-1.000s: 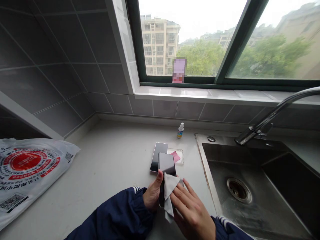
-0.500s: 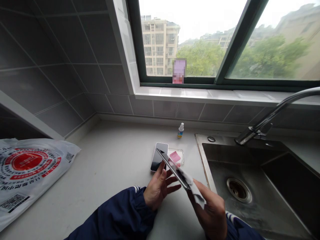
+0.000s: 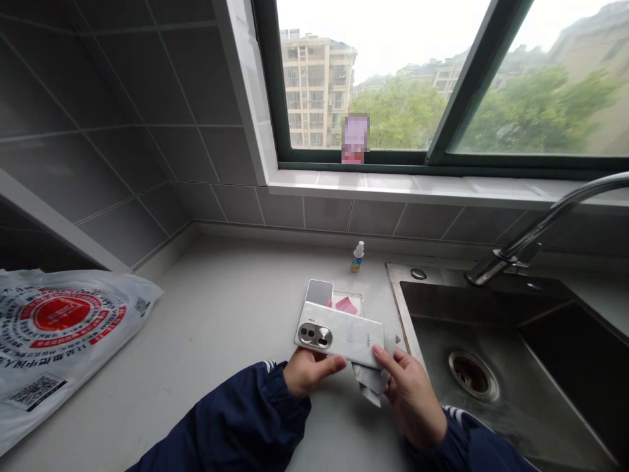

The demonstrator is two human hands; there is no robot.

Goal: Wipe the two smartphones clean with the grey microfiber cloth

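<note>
A white smartphone (image 3: 344,333) is held up over the counter, its back with the round camera lenses facing me. My left hand (image 3: 309,372) supports its camera end from below, thumb along the lower edge and the other fingers mostly hidden behind. At the opposite end, my right hand (image 3: 410,387) grips the phone with its thumb on the back. A crumpled grey-white cloth (image 3: 371,380) is pinched in that same hand and hangs under the phone. Partly covered behind lie a second phone (image 3: 319,290), screen up, and a clear phone case (image 3: 358,299) with a pink piece (image 3: 346,305) on it.
A small white-capped spray bottle (image 3: 358,257) stands on the counter (image 3: 230,295) near the back wall. To the right are a steel sink (image 3: 407,321) and its faucet (image 3: 511,249). A printed plastic bag (image 3: 69,341) lies at the left, and a window is ahead.
The phone has turned from nearly edge-on to showing its white back. My left hand has come onto its camera end, and the cloth now hangs below it.
</note>
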